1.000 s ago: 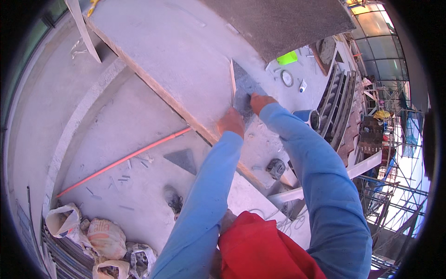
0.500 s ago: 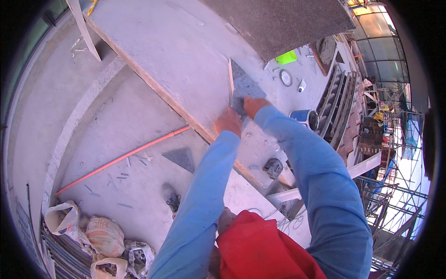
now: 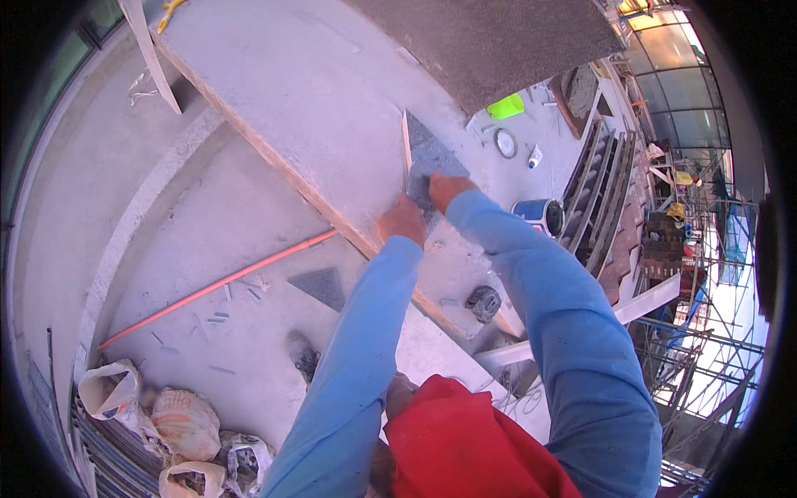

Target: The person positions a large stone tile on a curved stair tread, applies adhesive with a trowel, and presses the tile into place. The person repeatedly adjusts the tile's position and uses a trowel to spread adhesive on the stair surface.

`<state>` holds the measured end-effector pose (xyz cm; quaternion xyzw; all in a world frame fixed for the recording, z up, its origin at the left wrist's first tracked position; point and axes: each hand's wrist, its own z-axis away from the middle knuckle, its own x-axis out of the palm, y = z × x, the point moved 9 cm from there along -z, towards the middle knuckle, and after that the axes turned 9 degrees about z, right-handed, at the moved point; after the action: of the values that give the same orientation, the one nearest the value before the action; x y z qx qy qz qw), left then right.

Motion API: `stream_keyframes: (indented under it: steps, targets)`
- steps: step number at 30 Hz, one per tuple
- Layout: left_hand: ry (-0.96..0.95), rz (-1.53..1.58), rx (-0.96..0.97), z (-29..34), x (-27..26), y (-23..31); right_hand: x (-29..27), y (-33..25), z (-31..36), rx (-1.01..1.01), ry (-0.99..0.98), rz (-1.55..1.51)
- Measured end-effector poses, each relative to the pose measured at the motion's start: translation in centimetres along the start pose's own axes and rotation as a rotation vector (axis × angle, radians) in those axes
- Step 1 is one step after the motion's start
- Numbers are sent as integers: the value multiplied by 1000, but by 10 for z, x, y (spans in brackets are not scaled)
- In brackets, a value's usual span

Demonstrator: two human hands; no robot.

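Observation:
A small dark grey stone tile piece (image 3: 422,177) is between my hands, over a larger pointed grey tile (image 3: 427,148) lying on the pale slab. My right hand (image 3: 449,191) is closed at the right edge of the small piece. Closed at its near left edge is my left hand (image 3: 403,221), its fingertips partly hidden. A pale strip (image 3: 407,141) runs along the left edge of the pointed tile. Closer to me on the slab, right of my hands, rests a dark rounded tool (image 3: 482,304).
Beyond my hands lies a big dark slab (image 3: 498,50). A bright green container (image 3: 506,106), a round ring (image 3: 506,143) and a blue-and-white bucket (image 3: 541,216) are to the right. An orange pipe (image 3: 220,286) and a triangular offcut (image 3: 320,287) lie left. Sacks (image 3: 187,423) stand lower left.
My hands stay at the tile piece, with only a slight shift against the pointed tile. The whole view has moved a little, so most things appear slightly further left.

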<state>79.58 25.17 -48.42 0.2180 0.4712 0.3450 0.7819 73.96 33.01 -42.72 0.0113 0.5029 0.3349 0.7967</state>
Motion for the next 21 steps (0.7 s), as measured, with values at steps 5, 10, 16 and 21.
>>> stream_keyframes:
  steps: [5,10,16,21]
  targets:
    - [-27,41,-47,0,2,-3,8,4,3,72,76,81]
    - [-25,71,-67,2,1,-4,15,-9,13,-54,-24,54]
    - [-12,91,-3,2,-5,-3,3,-6,18,74,-5,-55]
    - [-4,123,29,8,-10,-4,18,-8,18,124,0,-54]
